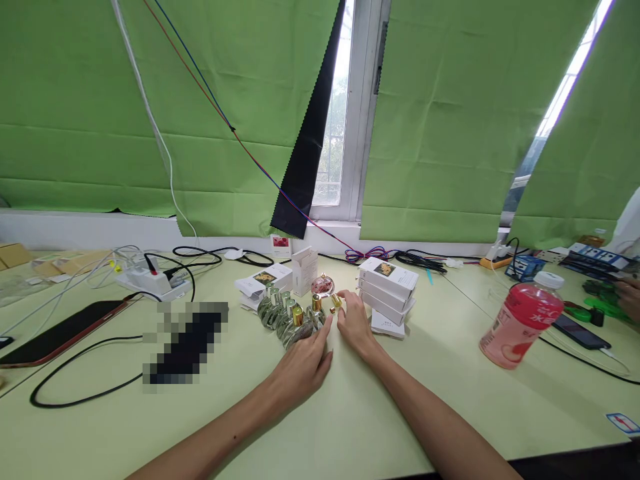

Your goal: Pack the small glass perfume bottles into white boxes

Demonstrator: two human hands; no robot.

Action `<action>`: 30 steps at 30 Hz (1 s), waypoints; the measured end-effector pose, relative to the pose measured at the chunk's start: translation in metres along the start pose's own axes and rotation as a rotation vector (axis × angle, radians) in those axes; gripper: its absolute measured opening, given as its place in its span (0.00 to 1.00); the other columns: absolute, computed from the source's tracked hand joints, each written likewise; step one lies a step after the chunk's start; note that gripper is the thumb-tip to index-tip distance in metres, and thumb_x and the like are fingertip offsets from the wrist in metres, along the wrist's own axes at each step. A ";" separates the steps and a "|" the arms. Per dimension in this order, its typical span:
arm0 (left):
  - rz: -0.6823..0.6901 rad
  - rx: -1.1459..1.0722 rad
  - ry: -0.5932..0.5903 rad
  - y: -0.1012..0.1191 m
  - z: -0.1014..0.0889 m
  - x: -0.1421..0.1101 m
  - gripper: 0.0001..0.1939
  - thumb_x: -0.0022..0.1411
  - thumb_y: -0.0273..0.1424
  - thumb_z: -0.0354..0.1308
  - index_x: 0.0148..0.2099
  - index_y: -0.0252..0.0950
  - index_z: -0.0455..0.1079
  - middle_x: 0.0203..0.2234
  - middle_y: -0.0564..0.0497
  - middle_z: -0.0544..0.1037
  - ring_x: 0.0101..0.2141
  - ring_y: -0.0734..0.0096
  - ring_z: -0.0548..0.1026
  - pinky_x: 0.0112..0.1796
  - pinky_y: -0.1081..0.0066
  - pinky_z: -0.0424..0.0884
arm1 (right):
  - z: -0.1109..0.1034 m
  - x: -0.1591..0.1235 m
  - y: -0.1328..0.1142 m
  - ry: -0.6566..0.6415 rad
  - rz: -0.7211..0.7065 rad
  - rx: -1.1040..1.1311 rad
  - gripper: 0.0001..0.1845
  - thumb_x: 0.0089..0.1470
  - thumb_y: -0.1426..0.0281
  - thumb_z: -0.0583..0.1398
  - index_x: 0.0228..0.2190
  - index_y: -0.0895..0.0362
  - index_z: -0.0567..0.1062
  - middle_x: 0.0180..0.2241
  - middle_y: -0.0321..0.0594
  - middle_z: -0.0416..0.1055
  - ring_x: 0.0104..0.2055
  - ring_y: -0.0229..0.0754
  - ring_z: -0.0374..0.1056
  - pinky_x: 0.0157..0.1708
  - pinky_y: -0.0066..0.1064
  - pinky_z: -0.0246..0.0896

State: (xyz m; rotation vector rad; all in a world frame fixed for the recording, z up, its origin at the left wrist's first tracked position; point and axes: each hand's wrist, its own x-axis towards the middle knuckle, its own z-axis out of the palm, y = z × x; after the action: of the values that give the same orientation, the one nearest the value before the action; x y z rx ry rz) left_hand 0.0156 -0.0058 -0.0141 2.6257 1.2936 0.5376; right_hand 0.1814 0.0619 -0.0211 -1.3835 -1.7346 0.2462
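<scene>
My left hand (pixel 303 360) rests low over the table beside a cluster of clear glass perfume bottles (pixel 287 319). Its index finger is stretched forward and its thumb stands apart; the other fingers are partly hidden. Close to that fingertip is a bottle with a gold top (pixel 317 304). My right hand (pixel 356 325) is curled, its thumb and index finger at a small gold cap (pixel 337 302), which they seem to pinch. Another small gold piece (pixel 332 311) lies just beside it. Behind them stands a round bottle with a reddish, patterned face (pixel 323 285).
White boxes are stacked at right (pixel 387 283) and left (pixel 265 280), with an upright open box (pixel 304 270) between. A pink drink bottle (pixel 523 323) stands farther right. Cables and a power strip (pixel 150 283) lie at left, near a dark tablet (pixel 63 332). Another person's hand (pixel 629 293) shows far right.
</scene>
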 end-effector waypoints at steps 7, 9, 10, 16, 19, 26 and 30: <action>0.064 -0.010 -0.004 0.005 -0.008 -0.001 0.33 0.70 0.29 0.44 0.73 0.43 0.40 0.45 0.45 0.74 0.39 0.59 0.78 0.38 0.62 0.73 | 0.000 0.001 -0.001 -0.048 -0.018 0.006 0.25 0.49 0.85 0.51 0.47 0.59 0.72 0.46 0.47 0.74 0.52 0.48 0.66 0.53 0.37 0.60; 0.079 -0.006 0.015 0.005 -0.007 -0.001 0.33 0.70 0.29 0.44 0.73 0.43 0.40 0.44 0.45 0.75 0.39 0.59 0.78 0.38 0.62 0.73 | -0.001 0.001 -0.001 -0.064 -0.022 0.012 0.26 0.49 0.85 0.52 0.48 0.59 0.72 0.47 0.47 0.74 0.52 0.47 0.66 0.54 0.36 0.60; 0.084 -0.003 0.021 0.004 -0.007 -0.002 0.33 0.70 0.28 0.44 0.73 0.44 0.40 0.45 0.45 0.75 0.40 0.59 0.78 0.38 0.62 0.73 | -0.001 0.001 -0.001 -0.069 -0.025 0.014 0.27 0.49 0.86 0.52 0.49 0.59 0.72 0.48 0.47 0.74 0.53 0.47 0.66 0.54 0.36 0.59; 0.067 0.042 0.037 0.003 -0.004 -0.001 0.30 0.69 0.29 0.45 0.71 0.41 0.46 0.46 0.43 0.74 0.39 0.58 0.78 0.38 0.63 0.73 | -0.001 0.001 -0.001 -0.109 -0.034 0.005 0.27 0.52 0.85 0.52 0.52 0.59 0.72 0.49 0.48 0.75 0.54 0.47 0.66 0.55 0.34 0.59; 0.058 0.039 0.030 0.006 -0.006 -0.001 0.29 0.69 0.29 0.45 0.70 0.40 0.48 0.47 0.42 0.74 0.40 0.58 0.78 0.39 0.61 0.74 | 0.001 0.001 0.002 -0.127 -0.043 0.002 0.29 0.50 0.85 0.53 0.53 0.59 0.72 0.49 0.48 0.75 0.56 0.46 0.66 0.55 0.34 0.59; 0.048 -0.015 0.042 0.005 -0.004 -0.001 0.28 0.69 0.29 0.45 0.69 0.41 0.51 0.50 0.41 0.72 0.44 0.56 0.77 0.43 0.59 0.75 | 0.004 0.002 0.005 -0.148 -0.062 -0.015 0.32 0.48 0.85 0.55 0.54 0.56 0.72 0.49 0.46 0.75 0.56 0.47 0.66 0.55 0.35 0.60; 0.038 -0.046 0.046 0.001 0.000 -0.001 0.27 0.69 0.29 0.46 0.69 0.41 0.52 0.53 0.40 0.71 0.47 0.55 0.77 0.46 0.56 0.74 | 0.003 0.002 0.005 -0.162 -0.050 -0.033 0.32 0.48 0.86 0.55 0.55 0.57 0.71 0.47 0.47 0.76 0.56 0.47 0.67 0.54 0.35 0.60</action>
State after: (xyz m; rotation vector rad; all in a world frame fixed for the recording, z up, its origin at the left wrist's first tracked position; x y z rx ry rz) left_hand 0.0159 -0.0074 -0.0136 2.6194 1.2317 0.6300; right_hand 0.1826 0.0666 -0.0250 -1.3737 -1.9117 0.3097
